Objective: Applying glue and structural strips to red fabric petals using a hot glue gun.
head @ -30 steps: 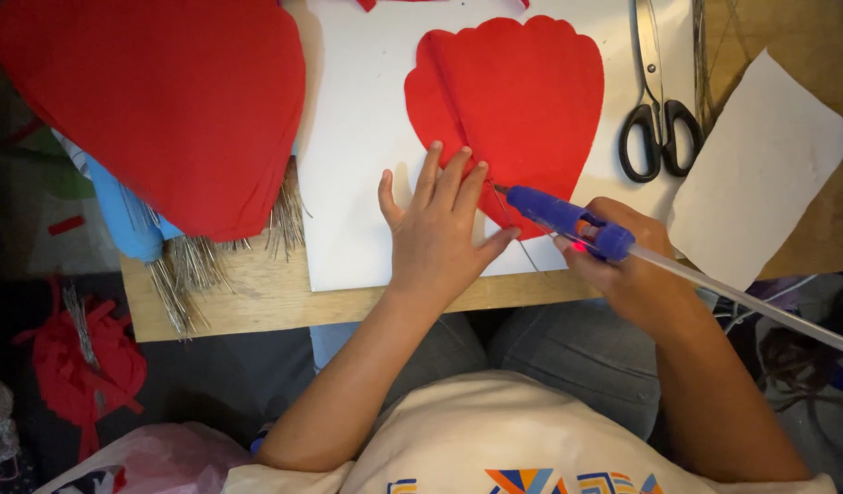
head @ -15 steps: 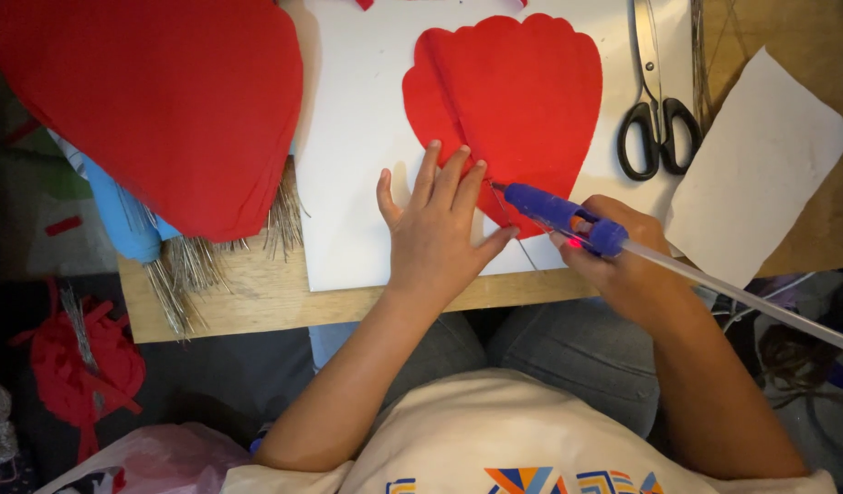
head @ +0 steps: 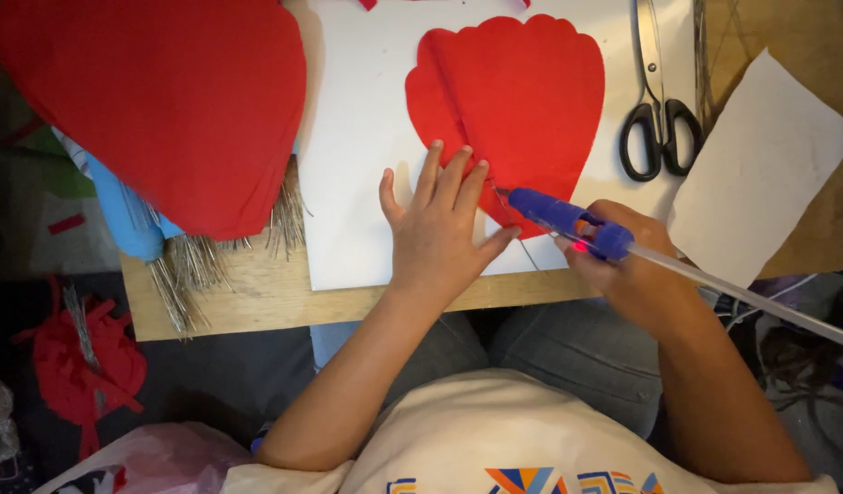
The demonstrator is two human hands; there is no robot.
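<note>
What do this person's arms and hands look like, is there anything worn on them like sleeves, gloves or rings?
Both forearms are bare down to the wrists, with no sleeves reaching them. The left hand and the right hand wear no gloves, and no rings, watch or bracelets show. The only clothing in view is a cream short-sleeved shirt with a coloured geometric print on the chest, and grey trousers.

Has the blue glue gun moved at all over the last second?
No. The blue glue gun in the right hand keeps its nozzle at the lower tip of the red petal shape, same spacing from the scissors.
</note>
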